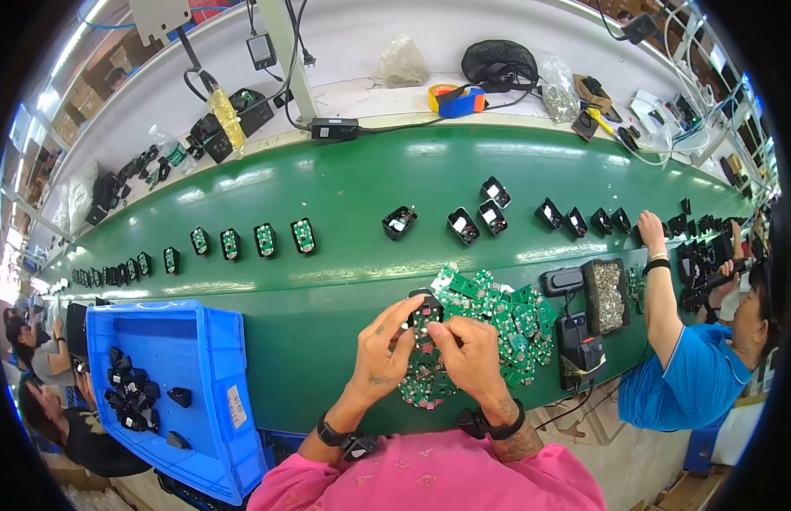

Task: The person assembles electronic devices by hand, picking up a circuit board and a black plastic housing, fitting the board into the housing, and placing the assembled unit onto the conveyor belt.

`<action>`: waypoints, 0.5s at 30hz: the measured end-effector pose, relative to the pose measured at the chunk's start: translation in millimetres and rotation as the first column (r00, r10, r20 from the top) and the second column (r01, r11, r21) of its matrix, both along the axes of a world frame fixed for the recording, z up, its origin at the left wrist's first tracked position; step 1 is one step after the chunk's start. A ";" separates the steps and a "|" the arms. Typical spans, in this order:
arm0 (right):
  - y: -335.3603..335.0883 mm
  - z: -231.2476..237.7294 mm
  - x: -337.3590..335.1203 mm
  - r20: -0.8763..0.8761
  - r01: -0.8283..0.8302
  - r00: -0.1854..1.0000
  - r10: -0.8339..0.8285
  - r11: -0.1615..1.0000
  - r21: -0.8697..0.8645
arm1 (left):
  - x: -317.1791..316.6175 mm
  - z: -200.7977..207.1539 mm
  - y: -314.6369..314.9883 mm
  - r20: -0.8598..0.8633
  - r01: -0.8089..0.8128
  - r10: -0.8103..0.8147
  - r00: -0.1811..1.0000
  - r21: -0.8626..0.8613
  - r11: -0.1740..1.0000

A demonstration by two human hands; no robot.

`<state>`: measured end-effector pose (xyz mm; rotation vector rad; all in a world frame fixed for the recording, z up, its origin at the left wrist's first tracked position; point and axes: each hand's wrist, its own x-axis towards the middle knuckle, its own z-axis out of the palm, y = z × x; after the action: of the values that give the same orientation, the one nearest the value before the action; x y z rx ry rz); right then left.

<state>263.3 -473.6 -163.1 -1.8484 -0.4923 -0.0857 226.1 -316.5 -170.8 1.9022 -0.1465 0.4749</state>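
Note:
Close in front of me, my left hand (380, 351) is closed around a small black plastic housing (426, 298). My right hand (468, 351) pinches at its other side, the thumb lying on a circuit board (424, 334) that sits at the housing's open face. How deep the board sits is hidden by my fingers. Right beside and beneath my hands spreads a heap of loose green circuit boards (506, 319). Beyond them on the green belt stand black housings with wires inside (463, 226), and to the left, housings with green boards fitted (265, 240).
At my left is a blue bin (233, 358) holding several black parts. To the right are a tray of small metal parts (606, 294) and a black device with a cord (580, 345). A co-worker in a blue shirt (693, 375) reaches over the belt. A shelf (370, 119) runs behind.

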 end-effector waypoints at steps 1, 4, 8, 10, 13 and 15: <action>0.8 -1.7 0.7 0.015 0.032 0.999 -0.032 0.999 0.012 | 0.0 -0.5 2.4 -0.044 0.047 -0.050 0.998 -0.060 0.997; -3.2 -2.4 1.9 0.018 0.021 1.000 -0.021 0.999 -0.030 | -0.4 3.2 5.7 -0.138 0.097 -0.120 0.983 -0.166 0.981; -1.5 -6.0 2.2 0.032 0.064 0.998 -0.062 0.997 -0.043 | 0.1 -4.6 9.3 -0.091 0.172 -0.209 0.974 -0.307 0.936; -2.7 -4.3 1.6 0.016 0.063 0.998 -0.062 0.994 -0.088 | 1.3 -3.3 3.2 -0.150 0.106 -0.154 0.977 -0.290 0.951; -1.0 -7.6 0.6 0.025 0.128 0.992 -0.126 0.989 -0.073 | 1.5 -1.4 -4.5 -0.221 0.012 -0.082 0.972 -0.300 0.954; 0.8 -5.2 0.3 -0.032 0.156 0.987 -0.158 0.987 -0.045 | 3.7 -1.2 -5.9 -0.235 -0.009 -0.075 0.969 -0.335 0.942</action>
<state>263.6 -472.8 -168.3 -1.9251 -0.3253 -0.1491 229.8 -322.3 -172.0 1.6035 0.0629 0.2205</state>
